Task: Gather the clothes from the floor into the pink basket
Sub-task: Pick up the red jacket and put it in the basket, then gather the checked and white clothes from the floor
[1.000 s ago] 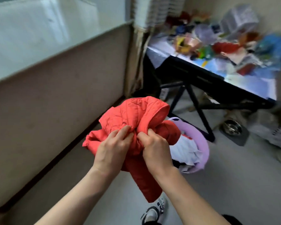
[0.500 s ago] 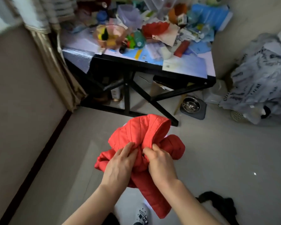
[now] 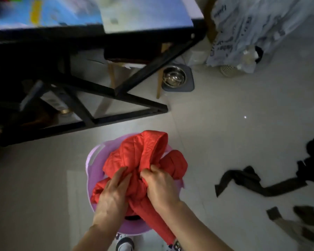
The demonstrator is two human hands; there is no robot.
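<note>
A bunched red quilted jacket (image 3: 145, 153) fills the view just over the pink basket (image 3: 93, 171), which stands on the pale floor in front of me. My left hand (image 3: 112, 194) grips the jacket's left side. My right hand (image 3: 159, 185) is clenched on its middle folds. A tail of the jacket hangs over the basket's near rim. The basket's inside is mostly hidden. A black garment (image 3: 257, 182) lies spread on the floor to the right. Another dark and grey garment (image 3: 297, 221) lies at the lower right.
A black-framed table (image 3: 116, 91) with papers on top stands just beyond the basket. A steel pet bowl (image 3: 174, 77) on a grey mat sits by its leg. A printed grey cloth heap (image 3: 252, 33) fills the upper right. My shoes (image 3: 125, 243) show below the basket.
My view has tilted down towards the floor. Both hands have brought the red jacket down over the pink basket, still holding it the same way.
</note>
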